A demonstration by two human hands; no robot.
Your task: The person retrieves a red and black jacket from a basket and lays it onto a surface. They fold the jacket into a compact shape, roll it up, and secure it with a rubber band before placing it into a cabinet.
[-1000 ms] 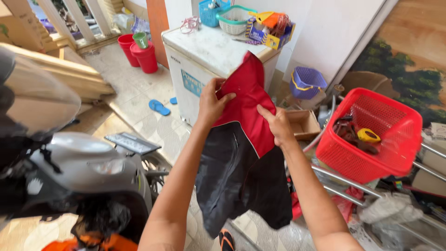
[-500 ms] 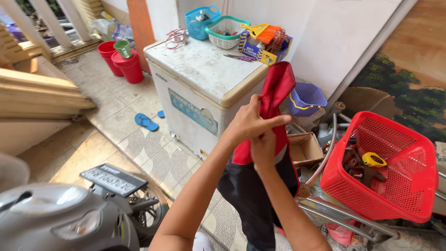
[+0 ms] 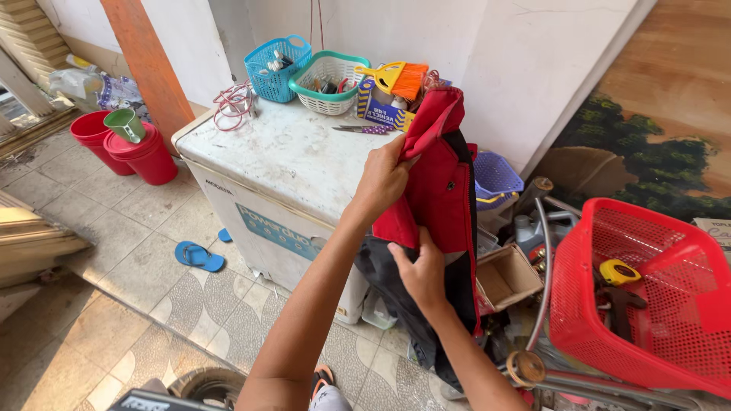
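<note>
Left hand [image 3: 384, 179] clasping red-black garment [image 3: 438, 205] — right hand [image 3: 422, 274] pinching it lower; white freezer [image 3: 289, 164] beside

red and black matt cloth jacket [image 3: 440, 198] in my hands | white scuffed metal chest freezer [image 3: 293, 164] | red glossy plastic mesh basket [image 3: 647, 304]

Red-and-black garment [image 3: 438, 205] was spread wide between both hands a second ago, now folded into a narrow strip hanging lengthwise. Left hand [image 3: 383, 179] moved up, pinching the red part near the top; right hand [image 3: 421, 274] dropped lower, gripping the mid section. Hands went from side by side to one above the other. View shifted right: scooter gone, white chest freezer [image 3: 282, 164] now central, red basket [image 3: 647, 297] closer.
</note>
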